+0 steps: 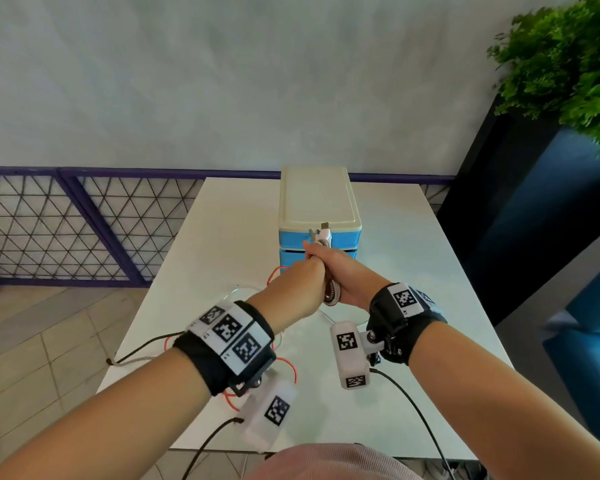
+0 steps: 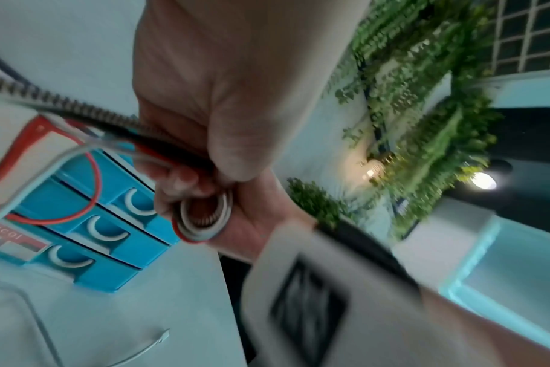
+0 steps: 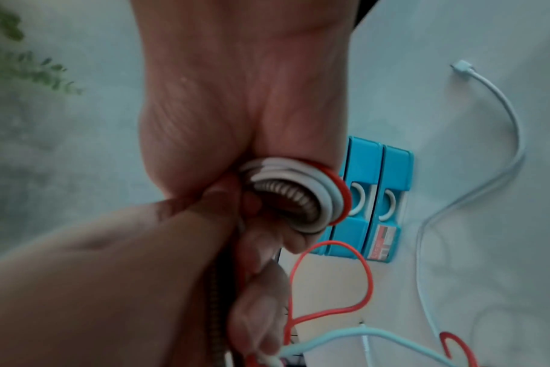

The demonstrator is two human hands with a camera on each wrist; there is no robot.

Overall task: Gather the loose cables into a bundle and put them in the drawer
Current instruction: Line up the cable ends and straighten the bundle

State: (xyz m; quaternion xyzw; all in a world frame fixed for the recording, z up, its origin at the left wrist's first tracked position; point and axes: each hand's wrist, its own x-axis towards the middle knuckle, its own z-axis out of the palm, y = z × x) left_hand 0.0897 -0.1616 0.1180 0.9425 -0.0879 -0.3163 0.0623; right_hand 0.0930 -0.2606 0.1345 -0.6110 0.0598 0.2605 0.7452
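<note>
1. Left hand (image 1: 297, 284) is clenched around the cable strands, fingers curled over a braided cable (image 2: 63, 104), a red cable (image 3: 358, 280) and a pale cable (image 3: 503, 159) where they run into the fist (clearest in the left wrist view).
2. Right hand (image 1: 343, 275) grips the coiled bundle (image 3: 302, 196), a small coil of white, red and braided turns sticking out of the bottom of the fist.
3. Both hands touch each other, held up above the table (image 1: 413, 271), just in front of the drawer unit (image 1: 317, 202).
4. Connector ends (image 1: 323, 233) poke up out of the top of the right hand (type too small to tell).
5. Drawer unit is blue with a cream top, stands at the far middle of the table; three drawer fronts with white curved handles show in the left wrist view, all look pushed in.
6. Loose lengths of the red cable loop down onto the table under the left wrist; the pale cable trails across the table with its plug (image 3: 460, 67) lying free, well apart from the hands.
7. A dark cable (image 1: 142, 351) runs off the near left table edge.
8. Both wrists carry black straps with printed marker tags (image 1: 236, 332) (plus white camera mounts).
9. Green plant (image 1: 568, 64) at the far right, wire mesh railing (image 1: 66, 230) to the left of the table.
</note>
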